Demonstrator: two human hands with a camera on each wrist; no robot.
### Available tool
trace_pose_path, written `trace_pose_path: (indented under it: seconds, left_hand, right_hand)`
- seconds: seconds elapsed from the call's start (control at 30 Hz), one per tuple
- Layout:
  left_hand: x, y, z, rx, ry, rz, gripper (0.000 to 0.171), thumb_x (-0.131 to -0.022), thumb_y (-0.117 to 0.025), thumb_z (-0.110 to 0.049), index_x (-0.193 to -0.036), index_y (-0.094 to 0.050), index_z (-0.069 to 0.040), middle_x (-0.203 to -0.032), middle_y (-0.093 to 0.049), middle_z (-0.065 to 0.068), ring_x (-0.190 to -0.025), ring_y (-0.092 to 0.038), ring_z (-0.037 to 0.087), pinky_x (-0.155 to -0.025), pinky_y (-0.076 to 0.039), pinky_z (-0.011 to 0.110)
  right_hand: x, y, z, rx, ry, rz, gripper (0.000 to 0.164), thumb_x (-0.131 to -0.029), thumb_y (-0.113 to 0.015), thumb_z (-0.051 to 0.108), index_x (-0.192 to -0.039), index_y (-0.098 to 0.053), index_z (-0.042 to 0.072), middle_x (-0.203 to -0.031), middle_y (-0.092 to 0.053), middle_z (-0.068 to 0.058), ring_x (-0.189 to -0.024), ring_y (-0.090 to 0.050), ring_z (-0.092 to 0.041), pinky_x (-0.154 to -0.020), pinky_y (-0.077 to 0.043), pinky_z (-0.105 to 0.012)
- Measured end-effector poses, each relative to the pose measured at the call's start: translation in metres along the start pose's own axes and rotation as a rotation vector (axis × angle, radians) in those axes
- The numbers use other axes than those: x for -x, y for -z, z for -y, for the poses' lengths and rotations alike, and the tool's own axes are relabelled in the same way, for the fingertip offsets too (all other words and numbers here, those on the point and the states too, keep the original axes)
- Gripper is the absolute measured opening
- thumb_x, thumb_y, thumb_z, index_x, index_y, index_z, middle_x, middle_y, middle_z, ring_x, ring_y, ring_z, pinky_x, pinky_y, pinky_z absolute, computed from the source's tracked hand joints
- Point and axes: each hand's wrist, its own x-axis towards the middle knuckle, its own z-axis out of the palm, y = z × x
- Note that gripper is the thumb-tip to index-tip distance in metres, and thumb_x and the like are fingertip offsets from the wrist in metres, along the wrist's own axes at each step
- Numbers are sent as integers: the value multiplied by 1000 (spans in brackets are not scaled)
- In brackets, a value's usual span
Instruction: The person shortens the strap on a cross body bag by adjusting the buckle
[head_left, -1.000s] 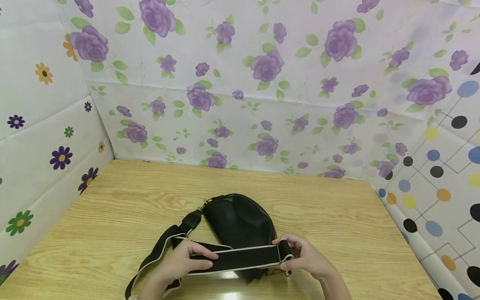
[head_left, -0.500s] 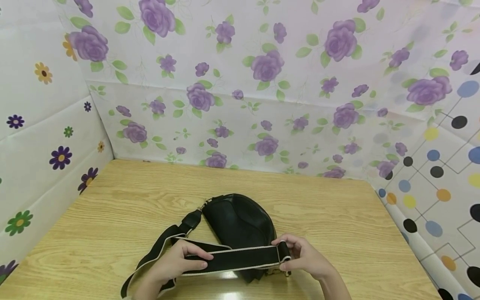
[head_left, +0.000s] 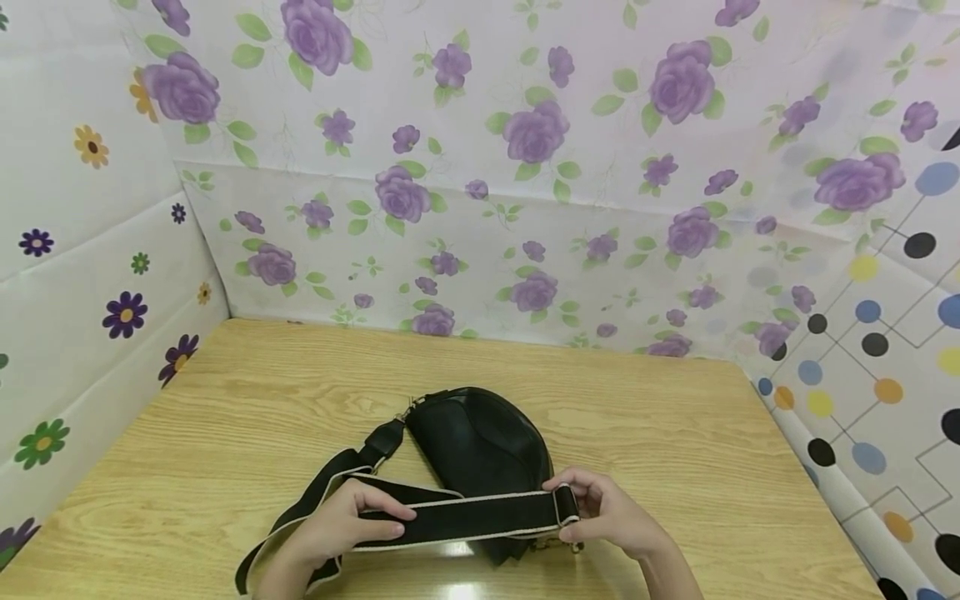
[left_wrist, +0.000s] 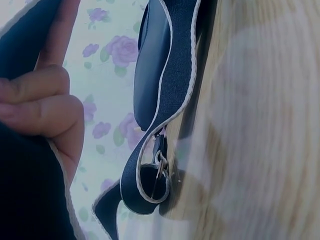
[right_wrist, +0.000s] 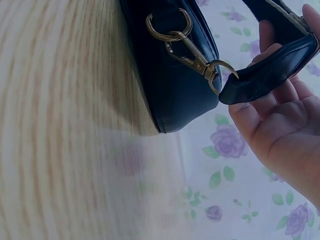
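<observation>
A black half-moon shoulder bag (head_left: pixel 480 450) lies on the wooden table, its wide black strap (head_left: pixel 487 517) edged in cream piping. My left hand (head_left: pixel 333 525) pinches the strap between thumb and fingers, in front of the bag's left side. At the other end of the taut stretch, my right hand (head_left: pixel 607 512) grips the strap where it loops back, near a buckle. In the right wrist view, that hand's fingers lie around the black leather end tab (right_wrist: pixel 270 70), which a gold swivel clasp (right_wrist: pixel 192 57) joins to the bag's ring.
The strap's slack (head_left: pixel 300 508) loops to the left of the left hand and hangs toward the near edge. A leather tab (head_left: pixel 384 439) links it to the bag's far left corner. Flowered sheets (head_left: pixel 450 208) wall the table (head_left: pixel 660 417) at the back and sides.
My left hand has slid a little to the left along the strap, lengthening the stretch between the hands. The slack loop has shifted left too. Right hand and bag stay in place.
</observation>
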Motion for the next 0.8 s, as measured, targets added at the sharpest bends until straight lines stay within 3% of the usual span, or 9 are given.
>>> trace_pose_path:
  seconds: [0.3,0.8]
  left_hand:
    - [4,8,2,17,-8,8,18,-81,-63,-4,-94,-67,7,-97,-66,4,-92,-56,9,-76,-45,23]
    - [8,16,7,9,-62,36,16,-80,-63,-3,-94,-68,3,-96,-66,7,-92,-57,9,-76,-45,22]
  right_hand:
    - [2,2,-1,12,-5,-10,42,-75,-61,-8,-114,-46,-12,-101,-62,-13,-87,-60,-21,-69,-49,-27]
    - [0,0,-2,6,-45,18,41,-77,-61,-7,-115,-45,-13,-103,-61,-13,-87,-60,-20,-71,-49,-28]
